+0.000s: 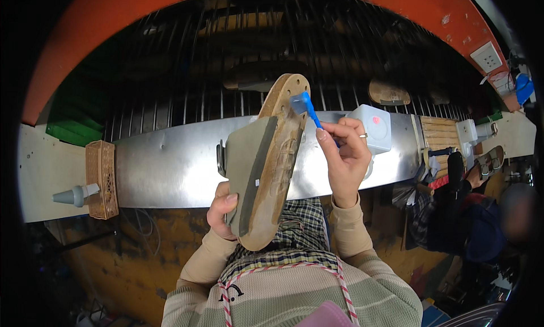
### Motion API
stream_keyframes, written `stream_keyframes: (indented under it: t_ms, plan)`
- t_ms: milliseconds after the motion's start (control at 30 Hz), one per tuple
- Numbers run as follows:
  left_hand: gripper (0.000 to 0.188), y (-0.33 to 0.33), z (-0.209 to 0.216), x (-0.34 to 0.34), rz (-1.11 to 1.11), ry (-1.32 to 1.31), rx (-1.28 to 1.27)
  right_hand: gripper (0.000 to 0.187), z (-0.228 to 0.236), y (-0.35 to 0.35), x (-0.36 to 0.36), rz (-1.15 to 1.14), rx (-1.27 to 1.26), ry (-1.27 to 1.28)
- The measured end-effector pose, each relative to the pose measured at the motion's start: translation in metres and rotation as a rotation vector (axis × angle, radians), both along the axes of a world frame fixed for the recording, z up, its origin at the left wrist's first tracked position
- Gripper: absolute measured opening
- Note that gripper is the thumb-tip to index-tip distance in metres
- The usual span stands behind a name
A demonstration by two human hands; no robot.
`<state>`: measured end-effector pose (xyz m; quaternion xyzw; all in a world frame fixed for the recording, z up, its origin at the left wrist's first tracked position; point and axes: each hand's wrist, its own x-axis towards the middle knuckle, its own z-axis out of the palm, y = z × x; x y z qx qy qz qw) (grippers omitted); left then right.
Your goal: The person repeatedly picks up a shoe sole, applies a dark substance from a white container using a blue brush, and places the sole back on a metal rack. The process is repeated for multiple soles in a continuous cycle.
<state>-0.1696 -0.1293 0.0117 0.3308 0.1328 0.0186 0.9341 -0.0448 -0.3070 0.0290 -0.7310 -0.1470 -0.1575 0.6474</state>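
Note:
My left hand (222,211) grips the heel end of an olive-grey sandal (249,151), thumb on the side of its upper. The sandal is tilted up above the metal bench, its tan underside (277,182) facing me. Small round holes show near the toe, raised marks along the middle, and parts of the surface look shiny. A metal buckle (220,157) juts from the upper's left side. In my right hand (345,157), the thumb and fingers pinch the handle of a small blue brush (310,110). Its head rests against the underside near the toe.
Behind the metal bench (164,157) runs a dark roller rack carrying another sole (389,93). A pale square container (374,128) stands right of my right hand. A wicker basket (102,179) sits at the left end. At right, another person's hand (475,177) holds a sandal (491,161).

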Motion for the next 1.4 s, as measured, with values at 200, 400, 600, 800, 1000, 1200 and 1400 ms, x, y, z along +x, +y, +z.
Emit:
stream_keyframes:
  t_ms: [200, 400, 600, 800, 1000, 1200, 1400]
  plan:
    - [0.044, 0.002, 0.000, -0.004, -0.034, -0.057, 0.138, 0.016, 0.007, 0.003, -0.002, -0.030, -0.072, -0.142]
    - [0.038, 0.007, 0.002, -0.009, -0.053, -0.123, 0.211, 0.019, 0.011, -0.002, 0.016, -0.165, -0.160, -0.276]
    - [0.029, 0.008, 0.003, -0.014, -0.028, -0.161, 0.162, 0.020, 0.018, -0.005, 0.007, -0.127, -0.213, -0.327]
    - [0.031, 0.011, 0.006, -0.018, -0.023, -0.161, 0.187, 0.023, 0.020, -0.010, 0.013, -0.170, -0.220, -0.322]
    - [0.034, 0.010, 0.013, -0.019, -0.012, -0.117, 0.232, 0.025, 0.017, -0.015, 0.017, -0.104, -0.194, -0.413]
    - [0.034, 0.010, 0.016, -0.018, -0.031, -0.122, 0.232, 0.027, 0.020, -0.017, 0.012, -0.086, -0.224, -0.442]
    - [0.034, 0.011, 0.013, -0.019, -0.033, -0.123, 0.164, 0.030, 0.021, -0.021, 0.011, -0.034, -0.252, -0.477]
